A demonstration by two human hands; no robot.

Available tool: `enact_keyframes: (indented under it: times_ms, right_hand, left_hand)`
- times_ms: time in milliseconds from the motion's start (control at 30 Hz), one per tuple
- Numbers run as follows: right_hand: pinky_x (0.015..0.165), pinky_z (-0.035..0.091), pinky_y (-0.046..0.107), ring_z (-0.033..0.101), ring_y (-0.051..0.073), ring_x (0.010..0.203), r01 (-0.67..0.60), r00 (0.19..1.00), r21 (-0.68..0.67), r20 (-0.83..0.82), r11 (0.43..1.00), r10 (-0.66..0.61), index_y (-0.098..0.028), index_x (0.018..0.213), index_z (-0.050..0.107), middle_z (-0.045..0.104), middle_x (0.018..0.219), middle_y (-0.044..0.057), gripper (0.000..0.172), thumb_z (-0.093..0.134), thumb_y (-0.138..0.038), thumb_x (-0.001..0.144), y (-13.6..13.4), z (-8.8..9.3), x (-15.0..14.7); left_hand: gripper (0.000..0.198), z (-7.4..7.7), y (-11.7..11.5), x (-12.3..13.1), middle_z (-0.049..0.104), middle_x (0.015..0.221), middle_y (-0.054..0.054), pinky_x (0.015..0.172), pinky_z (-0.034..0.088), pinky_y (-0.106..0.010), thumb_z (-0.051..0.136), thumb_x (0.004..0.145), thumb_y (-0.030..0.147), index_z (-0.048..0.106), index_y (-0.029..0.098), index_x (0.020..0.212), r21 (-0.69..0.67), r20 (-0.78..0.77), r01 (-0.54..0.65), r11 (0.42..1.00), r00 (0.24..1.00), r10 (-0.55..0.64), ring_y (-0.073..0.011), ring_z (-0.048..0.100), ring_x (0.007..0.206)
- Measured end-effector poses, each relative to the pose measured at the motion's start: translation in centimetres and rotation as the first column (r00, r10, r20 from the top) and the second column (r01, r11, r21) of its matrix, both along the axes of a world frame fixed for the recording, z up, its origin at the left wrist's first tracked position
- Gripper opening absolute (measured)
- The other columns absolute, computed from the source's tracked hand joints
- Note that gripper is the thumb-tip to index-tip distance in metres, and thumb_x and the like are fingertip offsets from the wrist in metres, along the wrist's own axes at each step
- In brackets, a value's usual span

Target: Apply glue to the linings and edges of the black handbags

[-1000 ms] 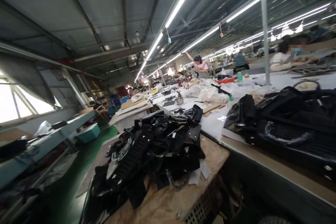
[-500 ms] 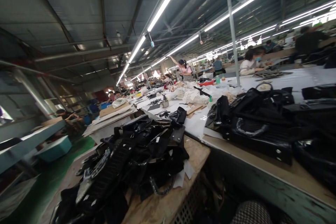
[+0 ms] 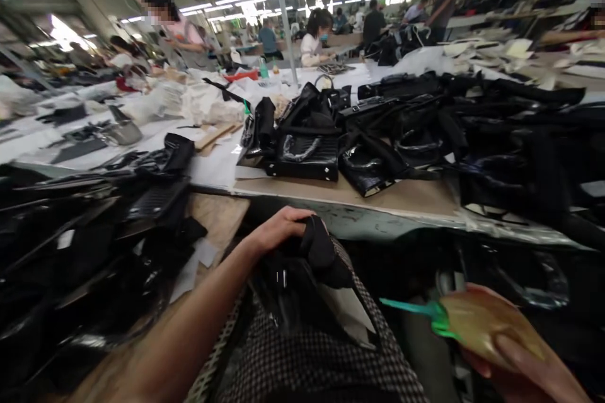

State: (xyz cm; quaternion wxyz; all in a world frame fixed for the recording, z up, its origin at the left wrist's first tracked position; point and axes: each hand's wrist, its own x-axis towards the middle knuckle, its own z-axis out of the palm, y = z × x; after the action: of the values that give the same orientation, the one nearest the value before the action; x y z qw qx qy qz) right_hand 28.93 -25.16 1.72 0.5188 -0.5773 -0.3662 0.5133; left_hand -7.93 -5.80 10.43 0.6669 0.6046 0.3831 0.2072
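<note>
My left hand (image 3: 278, 230) is closed on a black leather bag piece (image 3: 312, 277) that rests on my lap, over checked fabric (image 3: 307, 359). At the lower right my right hand (image 3: 524, 365) holds a tool with a green tip (image 3: 416, 312) and an amber body (image 3: 482, 324); its fingers wrap round it. Both hands sit just below the front edge of the long worktable (image 3: 378, 201).
Black handbags (image 3: 307, 138) and leather parts are heaped across the table. A second heap of black pieces (image 3: 94, 233) lies on a wooden side table to my left. A steel post (image 3: 283, 19) rises from the table. Several other people work at benches farther back.
The view has swung down and to the right from the ceiling and aisle. My hands, the bag piece and the tool have come into sight.
</note>
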Motion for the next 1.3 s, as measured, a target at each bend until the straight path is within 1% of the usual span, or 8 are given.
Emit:
enact_keyframes:
  times_ms: [67, 167, 233, 333, 533, 767, 900, 1300]
  right_hand:
    - [0.052, 0.06, 0.037, 0.072, 0.035, 0.082, 0.013, 0.997, -0.088, -0.072, 0.996, -0.019, -0.028, 0.134, 0.059, 0.071, 0.116, 0.014, 0.052, 0.065, -0.045, 0.085, 0.3, -0.4, 0.1]
    - [0.046, 0.056, 0.03, 0.07, 0.029, 0.072, 0.079, 0.996, -0.091, -0.032, 0.993, -0.082, -0.023, 0.136, 0.058, 0.072, 0.108, 0.014, 0.057, 0.069, -0.043, 0.083, 1.0, -0.6, -0.5]
    - [0.048, 0.057, 0.028, 0.07, 0.028, 0.074, 0.103, 0.994, -0.073, 0.046, 0.992, -0.1, -0.022, 0.134, 0.059, 0.072, 0.106, 0.013, 0.057, 0.071, -0.044, 0.083, 1.5, -0.3, -0.7]
    - [0.062, 0.061, 0.028, 0.071, 0.03, 0.086, 0.082, 0.972, -0.035, 0.224, 0.996, -0.072, -0.023, 0.129, 0.062, 0.073, 0.107, 0.009, 0.056, 0.075, -0.047, 0.08, 2.4, 0.4, -0.4]
    - [0.071, 0.061, 0.022, 0.074, 0.025, 0.084, -0.003, 0.88, 0.02, 0.475, 1.0, -0.007, -0.026, 0.119, 0.066, 0.075, 0.104, 0.003, 0.051, 0.082, -0.046, 0.074, 3.9, 2.1, 0.1]
    - [0.071, 0.061, 0.024, 0.072, 0.025, 0.083, -0.018, 0.847, 0.049, 0.532, 0.999, -0.011, -0.025, 0.119, 0.065, 0.073, 0.103, 0.004, 0.051, 0.08, -0.048, 0.076, 4.3, 2.8, -0.3]
    - [0.081, 0.059, 0.026, 0.07, 0.025, 0.092, -0.007, 0.863, 0.02, 0.504, 1.0, -0.004, -0.025, 0.121, 0.062, 0.07, 0.111, 0.005, 0.05, 0.077, -0.048, 0.08, 4.5, 3.3, -1.4]
    - [0.08, 0.059, 0.029, 0.068, 0.026, 0.091, -0.083, 0.828, 0.071, 0.56, 0.994, 0.029, -0.026, 0.119, 0.063, 0.067, 0.112, 0.006, 0.047, 0.079, -0.046, 0.08, 4.9, 3.5, -1.0]
  left_hand:
    - [0.02, -1.3, 1.5, 0.9, 0.071, 0.086, -0.004, 0.078, 0.048, -0.024, 0.065, 0.071, 0.017, 0.075, 0.011, 0.088, -0.044, 0.012, 0.022, 0.999, 1.0, -0.022, -0.0175, 0.062, 0.081]
    - [0.02, -3.4, 3.5, 2.2, 0.069, 0.082, -0.003, 0.075, 0.048, -0.024, 0.069, 0.07, 0.021, 0.075, 0.01, 0.086, -0.093, 0.022, 0.086, 0.992, 0.996, -0.084, -0.0163, 0.061, 0.077]
    - [0.02, -4.7, 4.7, 2.9, 0.07, 0.081, -0.003, 0.074, 0.049, -0.024, 0.071, 0.07, 0.022, 0.076, 0.01, 0.086, -0.13, 0.025, 0.137, 0.982, 0.991, -0.134, -0.0165, 0.061, 0.076]
    - [0.019, -6.4, 6.3, 3.8, 0.071, 0.079, -0.003, 0.074, 0.049, -0.025, 0.073, 0.069, 0.022, 0.076, 0.01, 0.084, -0.173, 0.033, 0.19, 0.966, 0.982, -0.187, -0.0162, 0.062, 0.074]
    - [0.021, -8.7, 7.6, 5.3, 0.073, 0.076, -0.003, 0.073, 0.051, -0.026, 0.076, 0.067, 0.023, 0.078, 0.01, 0.084, -0.229, 0.053, 0.225, 0.947, 0.974, -0.219, -0.0163, 0.065, 0.067]
    - [0.022, -9.6, 7.9, 5.9, 0.074, 0.071, -0.003, 0.064, 0.049, -0.024, 0.077, 0.066, 0.019, 0.079, 0.011, 0.086, -0.257, 0.062, 0.261, 0.93, 0.965, -0.254, -0.0148, 0.064, 0.06]
    - [0.024, -9.5, 7.9, 6.2, 0.074, 0.071, -0.002, 0.063, 0.049, -0.023, 0.077, 0.066, 0.018, 0.08, 0.011, 0.088, -0.254, 0.067, 0.269, 0.929, 0.963, -0.261, -0.0143, 0.063, 0.06]
    - [0.017, -9.6, 7.5, 6.8, 0.073, 0.067, -0.003, 0.058, 0.048, -0.022, 0.075, 0.066, 0.017, 0.079, 0.011, 0.081, -0.261, 0.051, 0.298, 0.918, 0.954, -0.295, -0.0148, 0.063, 0.057]
